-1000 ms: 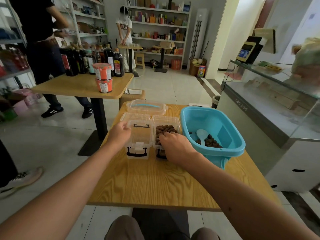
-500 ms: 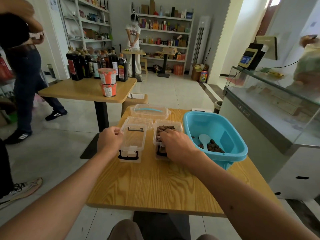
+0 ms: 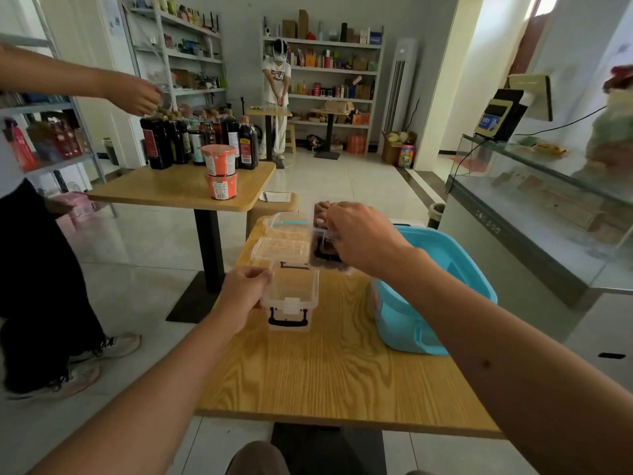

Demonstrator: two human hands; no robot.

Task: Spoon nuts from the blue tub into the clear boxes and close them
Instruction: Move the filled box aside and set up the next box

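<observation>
Two hands point(image 3: 363, 234), three clear boxes point(image 3: 291, 296), one blue tub point(image 3: 411, 323).

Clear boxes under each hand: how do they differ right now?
The box by the left hand, the near box, looks empty; the far box under the right hand holds dark nuts. The near box is open, its lid hinged back; the right hand is at the top of the far box, hiding whether that is shut. Both are clear plastic with black handles, on the wooden table.

The right hand point(image 3: 359, 234) hides most of the filled box point(image 3: 325, 255), and its forearm covers the blue tub point(image 3: 411, 323) inside.
</observation>
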